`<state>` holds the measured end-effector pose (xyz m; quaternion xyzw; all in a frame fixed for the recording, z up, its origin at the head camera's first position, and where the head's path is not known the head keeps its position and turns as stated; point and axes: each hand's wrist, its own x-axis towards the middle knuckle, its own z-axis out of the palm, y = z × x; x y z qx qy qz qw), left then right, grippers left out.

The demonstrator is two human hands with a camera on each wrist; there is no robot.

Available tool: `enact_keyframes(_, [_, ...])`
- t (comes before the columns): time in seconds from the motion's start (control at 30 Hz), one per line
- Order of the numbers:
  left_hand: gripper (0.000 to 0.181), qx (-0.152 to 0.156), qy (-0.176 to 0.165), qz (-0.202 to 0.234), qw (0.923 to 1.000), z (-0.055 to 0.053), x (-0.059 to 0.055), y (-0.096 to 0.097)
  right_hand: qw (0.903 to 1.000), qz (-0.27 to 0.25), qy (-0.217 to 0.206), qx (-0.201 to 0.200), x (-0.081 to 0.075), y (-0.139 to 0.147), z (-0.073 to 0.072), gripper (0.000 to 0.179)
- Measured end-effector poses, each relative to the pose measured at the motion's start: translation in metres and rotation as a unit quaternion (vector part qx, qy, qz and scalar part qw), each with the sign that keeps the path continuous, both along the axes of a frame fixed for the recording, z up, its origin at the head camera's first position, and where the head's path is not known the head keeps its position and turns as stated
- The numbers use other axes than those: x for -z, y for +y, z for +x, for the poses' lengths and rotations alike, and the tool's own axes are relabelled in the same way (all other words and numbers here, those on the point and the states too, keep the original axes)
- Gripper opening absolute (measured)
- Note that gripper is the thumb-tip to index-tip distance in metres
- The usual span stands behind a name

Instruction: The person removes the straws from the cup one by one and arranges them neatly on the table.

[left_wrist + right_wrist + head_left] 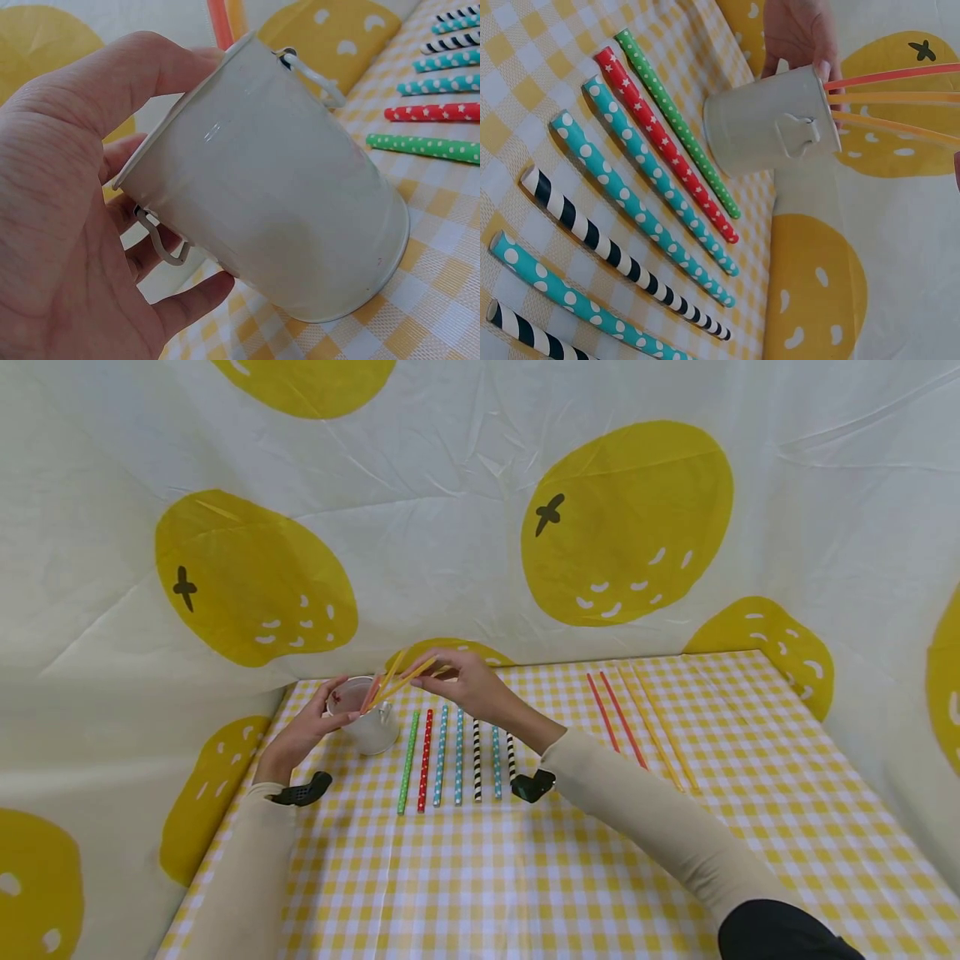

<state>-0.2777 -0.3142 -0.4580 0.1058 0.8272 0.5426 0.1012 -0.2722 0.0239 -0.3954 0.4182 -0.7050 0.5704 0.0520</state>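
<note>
My left hand (303,735) grips a small white metal bucket (270,180) by its rim, thumb on the near side and fingers behind. The bucket stands tilted above the checked cloth, its mouth turned toward the hand. A red straw (889,76) and two orange straws (892,97) stick out of the mouth. Over the bucket, my right hand (468,681) pinches the upper end of an orange straw (405,680) between thumb and fingers. That straw's lower end is inside the bucket, out of sight in the head view. In the right wrist view the right hand is almost wholly cut off.
Patterned paper straws lie in a row beside the bucket: green dotted (408,762), red starred (425,760), several blue dotted (459,756) and black striped (477,760). Farther right lie two red straws (622,718) and two orange ones (663,727). A lemon-print curtain (450,527) backs the table.
</note>
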Motion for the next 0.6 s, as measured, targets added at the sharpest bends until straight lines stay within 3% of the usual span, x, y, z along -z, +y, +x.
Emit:
enact_keyframes(0.37, [0.088,-0.004,-0.004,-0.007,1.0000,-0.001,0.000,-0.002,0.9984,-0.015,-0.024,0.050,-0.017,0.012,0.012,0.015])
enact_keyframes(0.6, [0.090,-0.005,-0.002,-0.014,0.9999,0.001,-0.001,-0.001,0.9970,-0.041,0.004,0.066,-0.037,0.024,0.027,0.013])
